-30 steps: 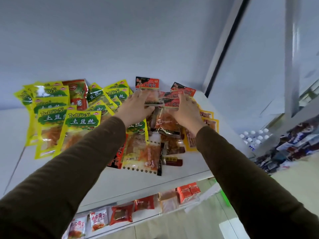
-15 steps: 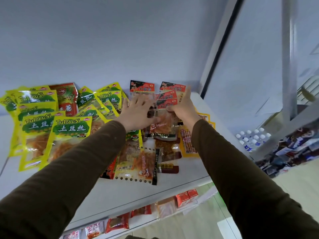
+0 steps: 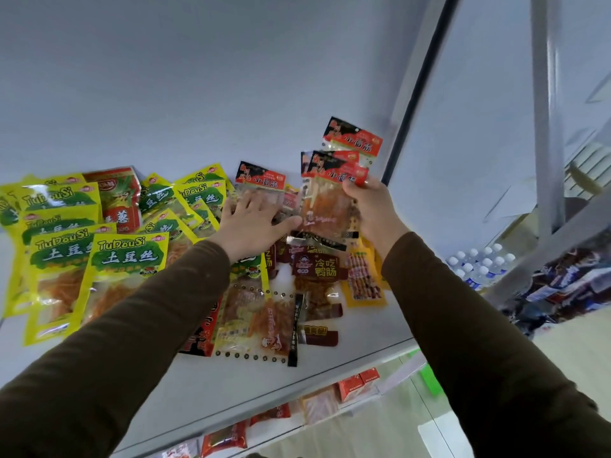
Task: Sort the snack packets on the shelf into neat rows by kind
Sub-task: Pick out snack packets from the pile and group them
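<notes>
My right hand (image 3: 372, 209) grips a fanned bunch of red-and-black-topped packets (image 3: 334, 190), lifted off the white shelf (image 3: 211, 385). My left hand (image 3: 253, 223) lies flat, fingers spread, on another packet of that kind (image 3: 261, 178) in the pile. Yellow-green TuDouSi packets (image 3: 125, 259) overlap in rows at the left, with a red-and-green packet (image 3: 120, 200) among them. Dark red packets (image 3: 317, 266), a clear dotted-edge packet (image 3: 261, 322) and a yellow packet (image 3: 363, 279) lie mixed below my hands.
The shelf meets a pale back wall and ends at a dark upright post (image 3: 416, 90) on the right. A lower shelf holds more red packets (image 3: 224, 439) and orange cartons (image 3: 358, 386). Water bottles (image 3: 479, 262) stand on the floor to the right.
My right hand has lifted the red-topped packets up and to the right, off the pile. My left hand has let go of them and now presses flat on the pile.
</notes>
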